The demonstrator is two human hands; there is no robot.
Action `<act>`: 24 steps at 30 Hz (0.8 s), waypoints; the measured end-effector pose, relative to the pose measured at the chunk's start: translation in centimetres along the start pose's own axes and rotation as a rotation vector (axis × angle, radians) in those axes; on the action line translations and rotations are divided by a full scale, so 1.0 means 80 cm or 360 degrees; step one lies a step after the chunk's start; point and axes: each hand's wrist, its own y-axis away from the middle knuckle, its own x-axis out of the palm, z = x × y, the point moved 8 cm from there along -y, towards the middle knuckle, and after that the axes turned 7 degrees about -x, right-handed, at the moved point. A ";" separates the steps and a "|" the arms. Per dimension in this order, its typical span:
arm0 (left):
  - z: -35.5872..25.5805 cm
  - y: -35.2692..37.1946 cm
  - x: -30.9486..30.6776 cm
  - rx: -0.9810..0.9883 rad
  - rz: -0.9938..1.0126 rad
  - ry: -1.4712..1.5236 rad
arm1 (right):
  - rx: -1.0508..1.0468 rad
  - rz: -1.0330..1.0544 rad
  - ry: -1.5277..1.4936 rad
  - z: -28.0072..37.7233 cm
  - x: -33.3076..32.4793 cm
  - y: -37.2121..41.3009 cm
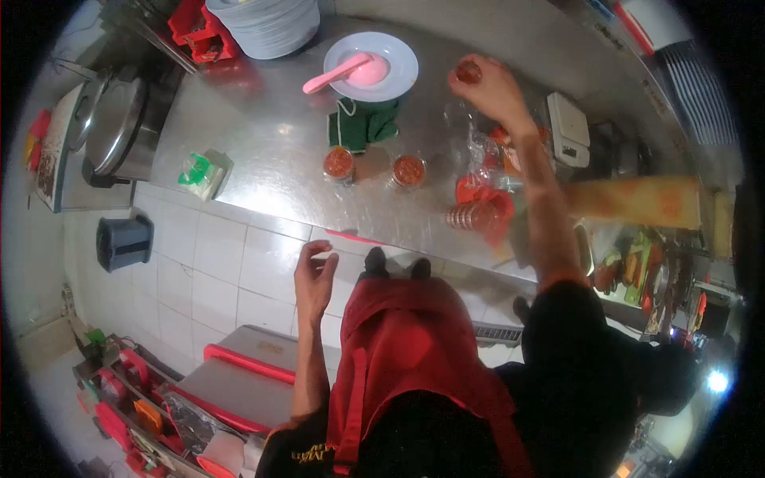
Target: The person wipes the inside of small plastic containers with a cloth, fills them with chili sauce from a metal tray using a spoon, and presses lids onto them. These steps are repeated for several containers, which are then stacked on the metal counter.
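Note:
My right hand is wrapped round a small cup of red sauce at the back right of the steel table. My left hand hangs in front of the table's edge, fingers apart and holding nothing. Two clear cups of red sauce, a left one and a right one, stand upright on the table. Behind them lies a green cloth. A white plate holds a pink ladle. Stacked clear cups lie on their side at the right, by a red plastic bag.
A stack of plates and red baskets stand at the back left of the steel table. A white-and-green packet lies at its left corner. A white scale is beyond my right forearm.

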 end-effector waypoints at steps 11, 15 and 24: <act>-0.045 0.056 0.094 0.0782 0.0491 -0.0300 | 0.0405 0.0383 -0.0368 0.137 0.155 0.304; -0.029 0.035 0.115 0.0804 0.0509 -0.0433 | 0.0522 0.0226 -0.0316 0.103 0.204 0.309; -0.045 -0.030 0.151 0.0839 0.0133 -0.0665 | 0.0785 -0.0083 -0.1576 0.046 0.250 0.346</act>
